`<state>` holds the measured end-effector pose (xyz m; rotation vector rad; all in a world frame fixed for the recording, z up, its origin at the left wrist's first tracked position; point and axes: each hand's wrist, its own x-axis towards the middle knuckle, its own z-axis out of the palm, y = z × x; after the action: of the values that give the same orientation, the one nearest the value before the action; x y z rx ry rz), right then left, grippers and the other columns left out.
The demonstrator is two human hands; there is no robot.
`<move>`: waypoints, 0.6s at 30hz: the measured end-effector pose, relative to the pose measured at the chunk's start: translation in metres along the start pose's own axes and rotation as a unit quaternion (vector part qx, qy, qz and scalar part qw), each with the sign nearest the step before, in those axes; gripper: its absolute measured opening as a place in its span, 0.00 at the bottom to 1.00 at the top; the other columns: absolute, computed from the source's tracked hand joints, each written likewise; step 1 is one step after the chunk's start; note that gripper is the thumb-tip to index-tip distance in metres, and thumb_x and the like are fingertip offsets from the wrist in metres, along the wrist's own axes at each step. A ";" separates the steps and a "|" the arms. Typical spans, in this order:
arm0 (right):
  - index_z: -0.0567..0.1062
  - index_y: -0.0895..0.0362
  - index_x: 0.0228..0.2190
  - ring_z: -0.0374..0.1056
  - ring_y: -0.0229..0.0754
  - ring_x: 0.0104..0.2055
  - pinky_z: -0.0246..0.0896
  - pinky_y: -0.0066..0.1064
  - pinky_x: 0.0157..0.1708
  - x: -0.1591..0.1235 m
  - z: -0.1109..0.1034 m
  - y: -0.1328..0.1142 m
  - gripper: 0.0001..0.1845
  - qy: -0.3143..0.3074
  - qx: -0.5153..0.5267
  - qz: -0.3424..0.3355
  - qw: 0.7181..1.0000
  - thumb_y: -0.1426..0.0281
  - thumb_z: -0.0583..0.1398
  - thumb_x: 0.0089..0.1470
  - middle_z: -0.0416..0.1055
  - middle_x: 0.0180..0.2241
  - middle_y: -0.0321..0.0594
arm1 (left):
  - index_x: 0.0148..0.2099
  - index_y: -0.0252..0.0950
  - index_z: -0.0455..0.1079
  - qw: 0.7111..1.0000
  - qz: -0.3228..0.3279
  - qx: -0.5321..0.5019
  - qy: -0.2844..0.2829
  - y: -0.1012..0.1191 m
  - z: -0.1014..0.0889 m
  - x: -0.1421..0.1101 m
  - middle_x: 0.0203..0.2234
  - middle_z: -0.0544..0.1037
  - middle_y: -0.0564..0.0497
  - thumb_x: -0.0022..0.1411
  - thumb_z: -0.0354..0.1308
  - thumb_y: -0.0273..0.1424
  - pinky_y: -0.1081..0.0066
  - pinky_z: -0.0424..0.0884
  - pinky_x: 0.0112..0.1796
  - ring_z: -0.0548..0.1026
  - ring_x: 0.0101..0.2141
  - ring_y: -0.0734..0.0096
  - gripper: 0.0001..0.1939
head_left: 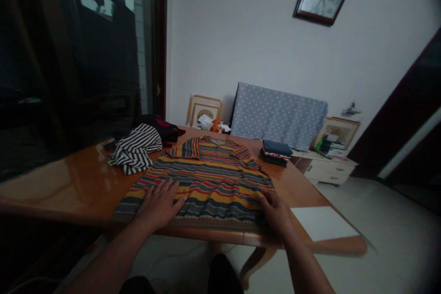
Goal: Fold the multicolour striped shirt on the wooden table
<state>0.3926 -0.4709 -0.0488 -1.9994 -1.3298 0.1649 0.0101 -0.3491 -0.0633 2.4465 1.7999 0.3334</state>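
A shirt with yellow, red and grey stripes (pixel 210 177) lies spread flat on the wooden table (pixel 69 183), collar away from me. My left hand (pixel 159 204) rests flat on its lower left part, fingers stretched out and apart. My right hand (pixel 275 211) lies on the lower right corner near the hem, fingers bent down onto the cloth; whether they pinch it I cannot tell.
A crumpled black-and-white striped garment (pixel 136 149) and a dark garment (pixel 161 126) lie at the back left. A stack of folded clothes (pixel 275 152) sits at the back right. A white sheet (pixel 322 223) lies at the near right edge. A low white cabinet (pixel 327 170) stands beyond.
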 end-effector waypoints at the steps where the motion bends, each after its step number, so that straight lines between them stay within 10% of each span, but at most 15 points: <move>1: 0.77 0.56 0.49 0.75 0.47 0.46 0.65 0.34 0.45 0.000 0.000 -0.007 0.25 -0.002 -0.009 -0.006 1.000 0.54 0.53 0.62 0.79 0.45 0.46 | 0.71 0.38 0.58 1.000 -0.002 0.002 0.001 0.000 0.000 0.000 0.71 0.55 0.45 0.65 0.43 0.56 0.46 0.39 0.66 0.48 0.70 0.48 0.40; 18: 0.75 0.51 0.34 0.73 0.46 0.38 0.56 0.31 0.35 -0.010 0.005 -0.008 0.19 -0.080 -0.112 -0.010 0.990 0.54 0.51 0.64 0.78 0.33 0.40 | 0.72 0.38 0.57 1.000 -0.003 -0.013 -0.001 0.001 -0.003 -0.004 0.70 0.55 0.45 0.65 0.42 0.57 0.46 0.41 0.66 0.47 0.71 0.48 0.42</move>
<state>0.3797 -0.4750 -0.0506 -2.1957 -1.5275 0.1770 0.0092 -0.3531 -0.0608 2.4217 1.7910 0.3506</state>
